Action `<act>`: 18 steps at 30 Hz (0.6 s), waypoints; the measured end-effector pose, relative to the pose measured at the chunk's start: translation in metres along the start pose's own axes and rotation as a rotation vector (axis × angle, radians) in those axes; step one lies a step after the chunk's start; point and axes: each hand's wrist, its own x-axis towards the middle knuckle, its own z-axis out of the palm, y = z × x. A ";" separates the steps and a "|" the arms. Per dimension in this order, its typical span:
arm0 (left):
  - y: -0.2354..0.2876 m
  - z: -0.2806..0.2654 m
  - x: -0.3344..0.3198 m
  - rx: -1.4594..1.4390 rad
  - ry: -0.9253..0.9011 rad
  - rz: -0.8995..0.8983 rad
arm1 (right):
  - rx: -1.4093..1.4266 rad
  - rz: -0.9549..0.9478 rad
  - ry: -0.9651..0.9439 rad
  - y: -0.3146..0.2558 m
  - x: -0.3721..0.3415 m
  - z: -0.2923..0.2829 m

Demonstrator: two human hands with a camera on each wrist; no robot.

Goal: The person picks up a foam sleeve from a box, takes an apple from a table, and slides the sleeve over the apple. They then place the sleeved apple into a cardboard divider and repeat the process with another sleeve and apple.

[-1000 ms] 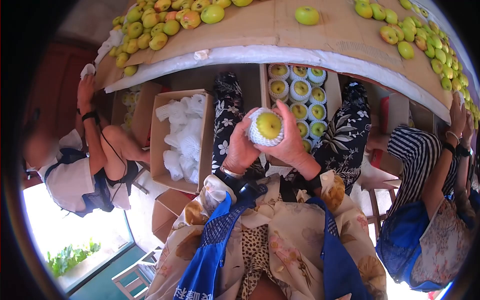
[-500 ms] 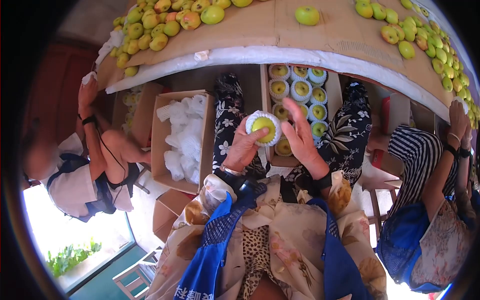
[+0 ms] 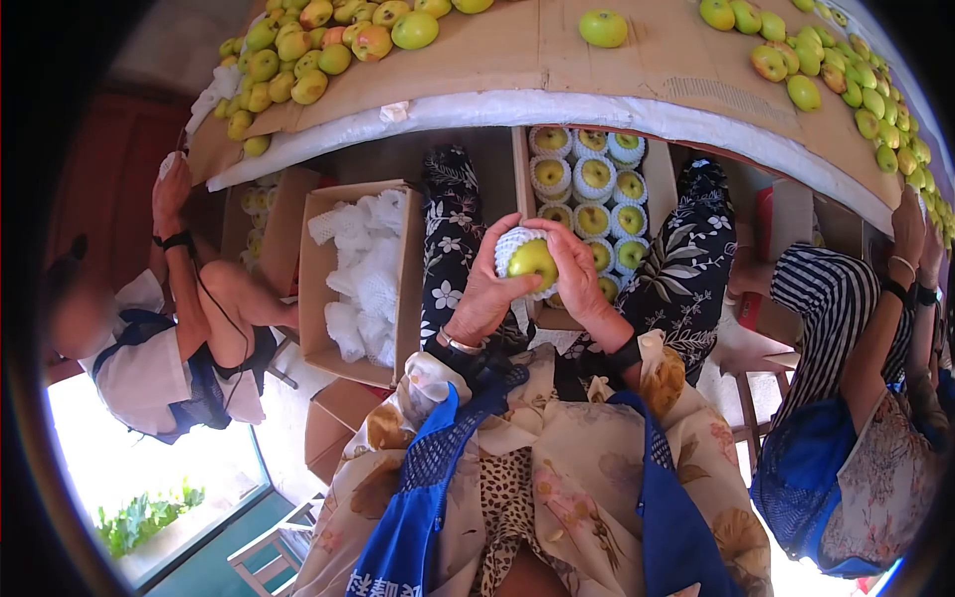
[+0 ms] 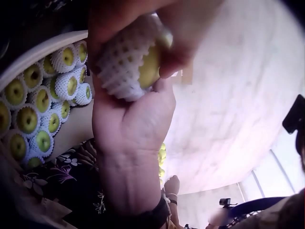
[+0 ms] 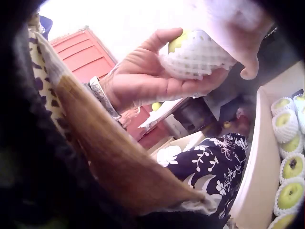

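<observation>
Between my two hands, in front of my lap, is a yellow-green apple [image 3: 533, 261] partly covered by a white foam net [image 3: 509, 245]. My left hand [image 3: 481, 295] grips it from the left, thumb across its lower front. From the other side my right hand [image 3: 585, 289] holds it, fingers at the upper right of the net. In the right wrist view the left hand [image 5: 147, 78] cradles the netted apple [image 5: 195, 55] from below. The left wrist view has the right hand [image 4: 136, 112] against the net, whose edge leaves part of the apple bare.
Beyond my hands, a carton [image 3: 523, 179] holds rows of netted apples. To the left stands a box [image 3: 403, 328] of white foam nets [image 3: 363, 269]. Loose apples [image 3: 298, 45] lie on the cardboard-covered table [image 3: 517, 75]. One person [image 3: 179, 328] sits left, others [image 3: 846, 398] right.
My right hand, held apart from the apple half a second ago, has come back against it. The apple has turned in my left hand, showing more bare skin toward the lower right.
</observation>
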 end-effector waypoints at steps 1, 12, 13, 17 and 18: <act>0.000 0.000 0.001 0.000 -0.019 -0.007 | 0.043 0.012 -0.013 0.000 0.000 0.000; -0.002 -0.001 0.000 -0.124 -0.004 -0.102 | -0.083 -0.023 0.030 -0.001 0.001 0.001; -0.001 -0.003 0.000 -0.140 0.005 -0.114 | -0.145 -0.047 0.020 -0.002 0.001 0.000; -0.004 -0.006 0.002 -0.189 0.032 -0.135 | -0.222 -0.018 -0.010 -0.005 0.004 0.000; -0.005 -0.008 0.003 -0.188 0.033 -0.135 | -0.222 -0.018 -0.025 -0.004 0.006 0.000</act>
